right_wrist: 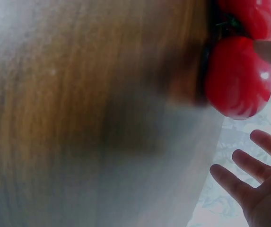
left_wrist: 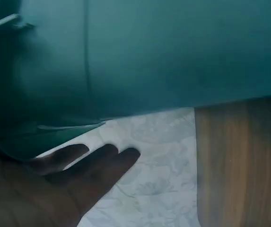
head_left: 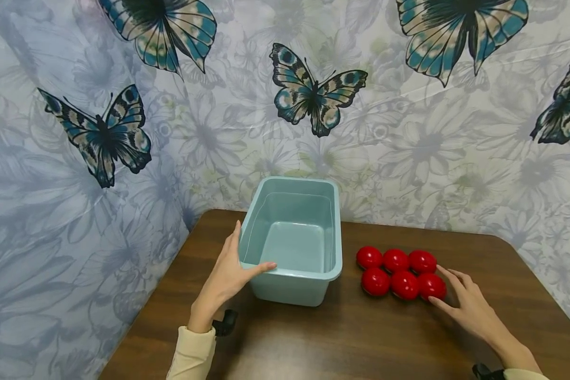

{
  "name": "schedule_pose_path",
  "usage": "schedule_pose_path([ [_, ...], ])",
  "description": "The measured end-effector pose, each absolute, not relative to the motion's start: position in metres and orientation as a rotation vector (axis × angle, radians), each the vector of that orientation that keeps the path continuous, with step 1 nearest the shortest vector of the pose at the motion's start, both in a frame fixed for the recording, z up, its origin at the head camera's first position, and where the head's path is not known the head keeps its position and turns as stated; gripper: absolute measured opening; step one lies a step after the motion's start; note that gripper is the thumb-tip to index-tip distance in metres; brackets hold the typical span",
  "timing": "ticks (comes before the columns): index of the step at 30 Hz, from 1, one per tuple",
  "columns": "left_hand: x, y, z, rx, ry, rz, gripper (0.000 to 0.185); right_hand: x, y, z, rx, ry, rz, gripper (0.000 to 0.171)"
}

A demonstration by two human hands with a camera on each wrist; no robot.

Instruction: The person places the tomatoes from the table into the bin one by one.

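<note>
Six red tomatoes (head_left: 400, 273) lie clustered on the table (head_left: 342, 338), at 3 o'clock from our empty tub (head_left: 292, 240). Our right hand (head_left: 467, 306), fingers spread and holding nothing, touches the nearest; gripping it looks due next. Our left hand (head_left: 228, 274) steadies the tub, fingers straight. Both wrist views are blurred.

tub (head_left: 292, 274) on table (head_left: 342, 338), tomatoes (head_left: 399, 273) right of it
</note>
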State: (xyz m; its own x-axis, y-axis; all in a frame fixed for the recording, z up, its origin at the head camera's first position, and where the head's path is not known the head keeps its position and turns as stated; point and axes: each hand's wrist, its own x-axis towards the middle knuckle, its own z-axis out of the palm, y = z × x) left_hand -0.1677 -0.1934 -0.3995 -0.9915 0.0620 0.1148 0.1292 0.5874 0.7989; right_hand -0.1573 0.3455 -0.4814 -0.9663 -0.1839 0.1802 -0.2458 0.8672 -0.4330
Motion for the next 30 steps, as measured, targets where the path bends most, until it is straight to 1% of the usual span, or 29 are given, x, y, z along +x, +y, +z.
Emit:
schedule_pose_path([
  [2, -0.169, -0.193, -0.4, -0.142, -2.744, -1.374, 0.13, -0.158, 0.346, -0.484, 0.348, -2.874, 0.7, 0.076],
  [5, -0.169, -0.193, -0.4, -0.144, -2.755, -1.381, 0.13, -0.159, 0.346, -0.487, 0.351, -2.84, 0.689, 0.069],
  [8, -0.17, -0.193, -0.401, -0.144, -2.76, -1.402, 0.13, -0.158, 0.347, -0.489, 0.346, -2.835, 0.687, 0.065],
  [17, -0.172, -0.194, -0.4, -0.082, -2.786, -1.438, 0.13, -0.164, 0.342, -0.499, 0.457, -2.726, 0.684, 0.075],
  [22, -0.171, -0.193, -0.401, -0.093, -2.791, -1.438, 0.127, -0.166, 0.338, -0.503, 0.498, -2.65, 0.646, 0.076],
  [26, -0.172, -0.194, -0.402, -0.094, -2.787, -1.436, 0.127, -0.167, 0.333, -0.506, 0.485, -2.602, 0.631, 0.075],
  [30, -0.173, -0.196, -0.399, -0.09, -2.807, -1.419, 0.128, -0.166, 0.333, -0.504, 0.399, -2.548, 0.643, 0.073],
])
